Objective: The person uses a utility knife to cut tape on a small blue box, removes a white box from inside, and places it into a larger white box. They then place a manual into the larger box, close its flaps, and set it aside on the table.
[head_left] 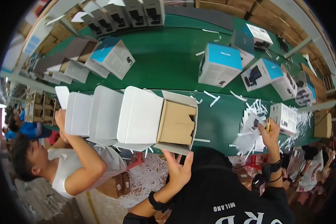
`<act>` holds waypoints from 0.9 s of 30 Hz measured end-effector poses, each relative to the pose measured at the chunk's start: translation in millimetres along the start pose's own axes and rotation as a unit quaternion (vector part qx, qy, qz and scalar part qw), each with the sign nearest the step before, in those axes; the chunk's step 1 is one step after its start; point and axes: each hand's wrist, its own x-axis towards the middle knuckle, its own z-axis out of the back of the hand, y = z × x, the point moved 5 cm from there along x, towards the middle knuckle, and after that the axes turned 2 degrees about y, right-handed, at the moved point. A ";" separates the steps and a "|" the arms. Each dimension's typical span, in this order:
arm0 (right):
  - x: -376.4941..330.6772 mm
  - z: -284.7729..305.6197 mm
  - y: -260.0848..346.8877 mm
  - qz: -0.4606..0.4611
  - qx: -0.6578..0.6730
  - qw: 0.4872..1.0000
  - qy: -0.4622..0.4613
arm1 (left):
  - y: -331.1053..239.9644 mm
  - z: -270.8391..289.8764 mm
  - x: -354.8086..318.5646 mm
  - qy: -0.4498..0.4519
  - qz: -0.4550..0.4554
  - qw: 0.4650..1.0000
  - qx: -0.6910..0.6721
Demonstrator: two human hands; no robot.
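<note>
Far left of the open carton [181, 98], a co-worker's hand [61, 118] at the end of the row. Nearer on that side, white-lidded cartons [106, 112] overlapping, perhaps to save room. Next, the white lid [140, 115] of the open carton, folded back leftward, seemingly to free the mouth; inside, a tan cardboard insert [177, 123], likely notched for a snug fit. At the carton's near edge, the left hand [179, 168], spread wide and touching, probably for steadying. Well right of the open carton, a printed leaflet [255, 121] and a small yellow object [268, 125], kind unclear, pinched in the right hand [270, 135], perhaps to spare setting either down.
</note>
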 end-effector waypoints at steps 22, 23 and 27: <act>-47.4 -15.2 271.2 0.616 0.178 0.766 0.046 | 10.9 52.0 -10.5 0.139 0.162 0.975 -0.066; -51.9 -11.2 266.4 0.615 0.187 0.765 0.049 | 7.9 52.0 -7.1 0.163 0.160 0.972 -0.062; -51.3 -7.1 243.6 0.529 0.076 0.845 0.025 | 5.4 37.2 6.1 0.201 0.191 0.954 -0.118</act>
